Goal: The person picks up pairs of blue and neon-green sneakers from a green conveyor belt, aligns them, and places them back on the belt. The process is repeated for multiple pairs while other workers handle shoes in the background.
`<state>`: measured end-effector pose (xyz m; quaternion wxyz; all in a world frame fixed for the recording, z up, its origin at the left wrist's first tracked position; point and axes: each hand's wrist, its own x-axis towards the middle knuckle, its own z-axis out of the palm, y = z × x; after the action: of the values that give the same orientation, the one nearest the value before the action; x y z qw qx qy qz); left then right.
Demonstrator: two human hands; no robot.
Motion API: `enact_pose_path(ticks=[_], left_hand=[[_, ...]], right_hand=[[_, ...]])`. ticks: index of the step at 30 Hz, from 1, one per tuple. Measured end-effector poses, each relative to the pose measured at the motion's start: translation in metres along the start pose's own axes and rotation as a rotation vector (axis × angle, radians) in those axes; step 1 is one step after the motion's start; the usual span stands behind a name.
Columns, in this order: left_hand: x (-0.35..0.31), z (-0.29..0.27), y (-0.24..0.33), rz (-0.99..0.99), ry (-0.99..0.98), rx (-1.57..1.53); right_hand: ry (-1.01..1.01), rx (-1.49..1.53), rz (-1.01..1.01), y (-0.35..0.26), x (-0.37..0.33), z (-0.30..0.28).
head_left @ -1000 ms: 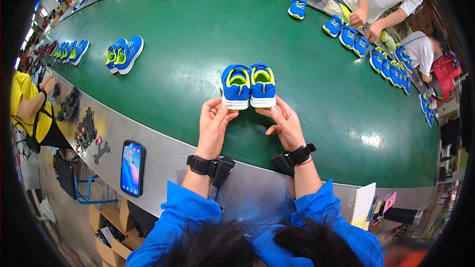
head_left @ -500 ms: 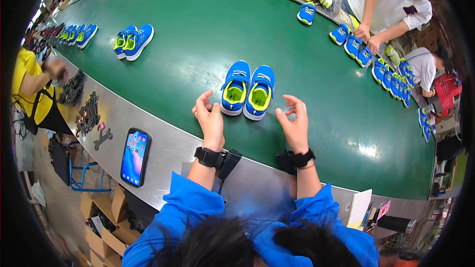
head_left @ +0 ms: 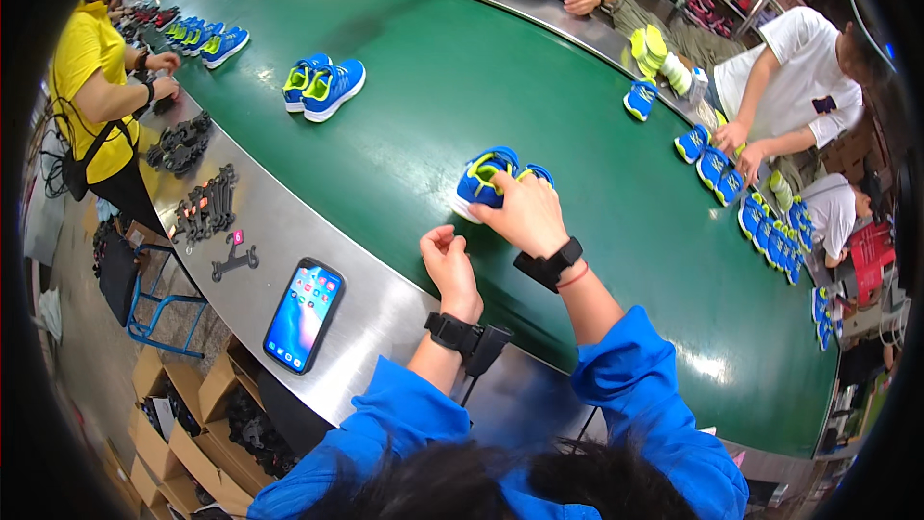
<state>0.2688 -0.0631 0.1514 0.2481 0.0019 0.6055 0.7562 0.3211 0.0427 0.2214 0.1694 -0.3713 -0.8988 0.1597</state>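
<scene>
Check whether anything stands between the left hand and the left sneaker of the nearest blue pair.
Nothing visible blocks the left hand from the left sneaker; the right hand covers part of the right sneaker.

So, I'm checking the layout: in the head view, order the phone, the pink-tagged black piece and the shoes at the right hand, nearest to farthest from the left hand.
1. Shoes: ahead, slightly right.
2. Phone: to the left.
3. Pink-tagged black piece: farther left, past the phone.

Two nearest shoes, two own hands, one phone.
</scene>
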Motion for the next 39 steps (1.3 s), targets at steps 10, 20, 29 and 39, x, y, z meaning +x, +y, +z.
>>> enact_pose_path(ticks=[10, 20, 29, 39], left_hand=[[0.006, -0.003, 0.003, -0.043, -0.046, -0.002], [-0.006, 0.0, 0.001, -0.249, -0.349, 0.033], [-0.017, 0.007, 0.0, -0.229, -0.493, 0.206], [-0.03, 0.014, 0.0, -0.064, -0.419, 0.455]], right_hand=[[0.075, 0.358, -0.213, -0.074, 0.089, 0.008], [-0.316, 1.468, 0.748, 0.2, 0.092, -0.013], [1.056, 1.502, 1.04, 0.465, 0.067, -0.046], [1.26, 1.284, 1.022, 0.534, 0.049, -0.036]])
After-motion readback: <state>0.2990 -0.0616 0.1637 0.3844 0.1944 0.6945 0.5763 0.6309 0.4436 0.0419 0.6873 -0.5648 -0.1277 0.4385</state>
